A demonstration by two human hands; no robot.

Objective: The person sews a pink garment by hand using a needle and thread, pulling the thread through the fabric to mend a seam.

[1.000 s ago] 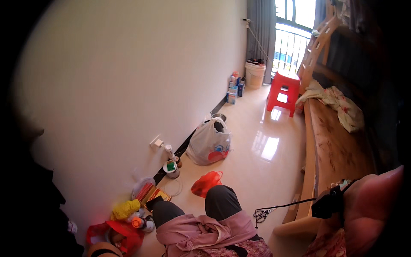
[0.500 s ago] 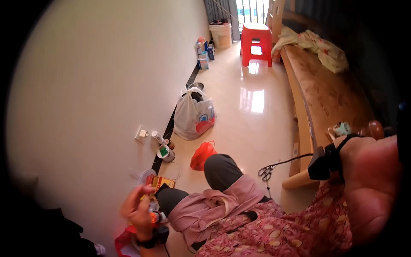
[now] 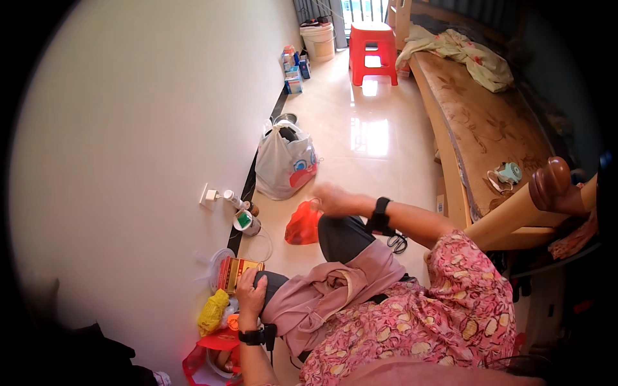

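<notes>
My left hand (image 3: 251,293) rests against my left knee (image 3: 271,283), beside a red and gold box (image 3: 239,271). Its fingers lie stretched along the knee, with nothing seen in them. My right hand (image 3: 336,200) reaches over my right knee (image 3: 344,238), next to a red plastic bag (image 3: 301,224) on the floor. Motion smears its fingers, so I cannot tell whether it touches the bag or holds anything. Both wrists wear black bands. A pink cloth (image 3: 328,296) lies across my lap.
A white carrier bag (image 3: 283,170) stands by the wall. Near it are a jar with a green top (image 3: 246,222) and a plugged charger (image 3: 211,196). Scissors (image 3: 398,243) lie right of my knee. Further off are a red stool (image 3: 373,55), a bucket (image 3: 318,42) and a wooden bed (image 3: 476,128).
My right hand has come from close up at the right to above my right knee. My left hand has moved forward onto the left knee. A yellow bundle now shows beside it.
</notes>
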